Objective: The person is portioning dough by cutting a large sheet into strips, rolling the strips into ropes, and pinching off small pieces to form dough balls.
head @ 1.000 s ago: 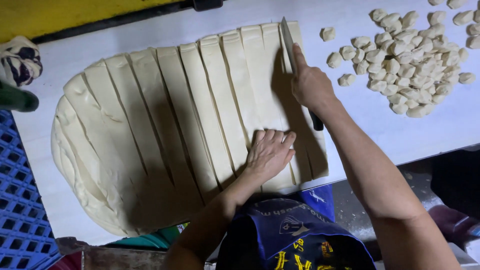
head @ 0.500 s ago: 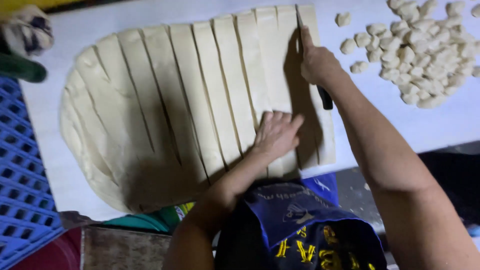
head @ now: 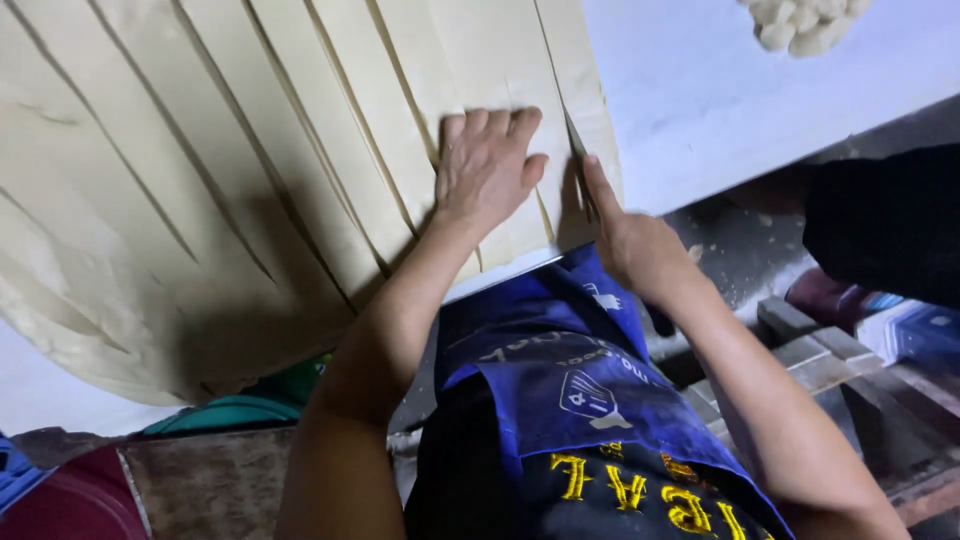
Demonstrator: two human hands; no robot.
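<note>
While the blue apron (head: 560, 380) with its yellow lettering fills the nearest ground at 6 o'clock, the two bare arms reach up from it to the near edge of the white desk (head: 700, 110). At 12 o'clock from the apron the left hand (head: 487, 165) lies flat on the dough sheet (head: 200, 180), its fingers (head: 490, 125) laid close together and pressing the strip down. Just to its 3 o'clock side the right hand (head: 630, 245) grips a knife (head: 576, 140), fingers wrapped round the handle and the forefinger stretched along the blade's back; the blade stands in a cut close to the sheet's right edge, near the desk's near border.

The step in hand looks like slicing the rolled sheet into long strips, with this cut close to its near end. The dough is soft and could drag, so the blade likely needs a steady line while the flat hand pins the strip.

Farther out, the sheet spreads toward 10 o'clock, already scored by many parallel cuts. At 1 o'clock, at the frame's top, sits a heap of small dough lumps (head: 805, 20). No package or sign shows clearly; a blue box-like shape (head: 925, 330) lies low at 3 o'clock.
</note>
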